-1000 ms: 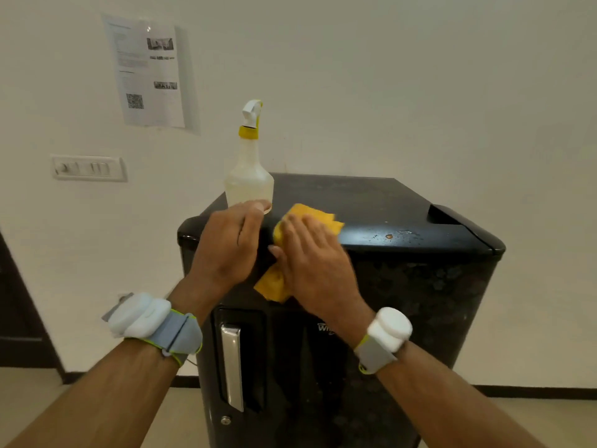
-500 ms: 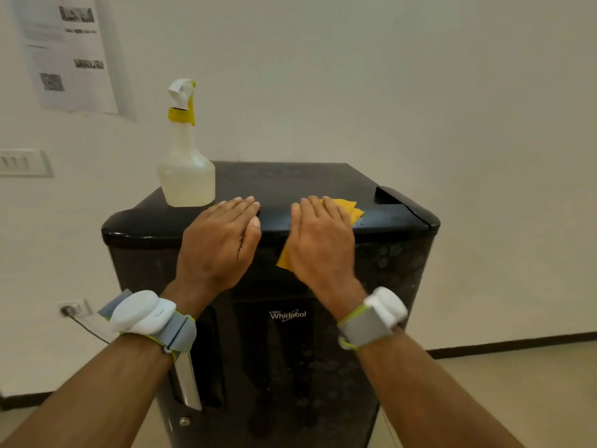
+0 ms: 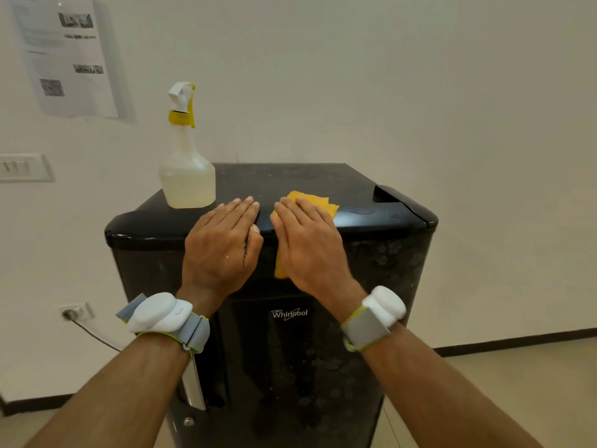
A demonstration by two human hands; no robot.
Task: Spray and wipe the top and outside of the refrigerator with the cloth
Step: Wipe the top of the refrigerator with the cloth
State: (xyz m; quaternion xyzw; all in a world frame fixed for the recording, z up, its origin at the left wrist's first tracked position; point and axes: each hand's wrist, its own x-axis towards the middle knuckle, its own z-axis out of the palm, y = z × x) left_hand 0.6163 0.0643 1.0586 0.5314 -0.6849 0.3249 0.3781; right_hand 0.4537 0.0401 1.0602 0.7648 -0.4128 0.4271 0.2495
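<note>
Refrigerator top [image 3: 290,179], spray bottle [image 3: 187,176] beside left hand [image 3: 223,244]

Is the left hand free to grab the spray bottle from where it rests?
Probably yes. The left hand lies flat and empty on the refrigerator top, and the spray bottle stands upright just beyond its fingers, to their left, with nothing between them.

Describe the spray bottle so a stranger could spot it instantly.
Find the black refrigerator against the pale wall. On its top, near the left edge, stands the spray bottle, beyond the left hand. Unlike the flat yellow cloth, it is upright, translucent, with a white trigger and yellow collar.
</note>
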